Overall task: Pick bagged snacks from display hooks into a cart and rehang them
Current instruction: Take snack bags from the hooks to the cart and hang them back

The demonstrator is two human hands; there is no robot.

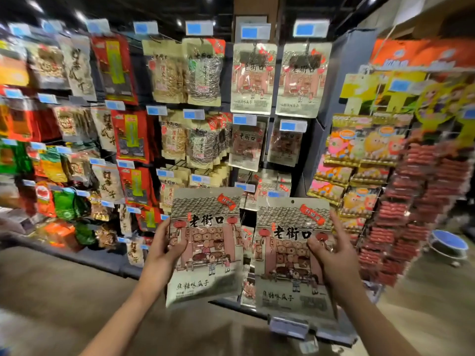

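Holding two matching snack bags up in front of the hook display, I have one in each hand. My left hand (164,249) has its grip closed on the left bag (205,250), thumb across the front near the left edge and fingers behind it. My right hand (331,255) pinches the right bag (290,255) at its right edge, thumb on the front, with the forefinger sticking up past the edge. Both bags are upright, faces toward me, side by side with a narrow gap between them, and neither hangs on a hook; the right one sits slightly lower. Its punched hang hole shows at the top. Behind them the display wall (180,111) carries rows of bagged snacks on hooks with blue price tags (199,28) above. Two bags of the same design (253,78) hang in the top row, right of centre. To the right stands a wire rack (416,191) with red sausage packs, I think, though the blur there is heavy. A blue round stool (448,242) sits on the floor beyond it.
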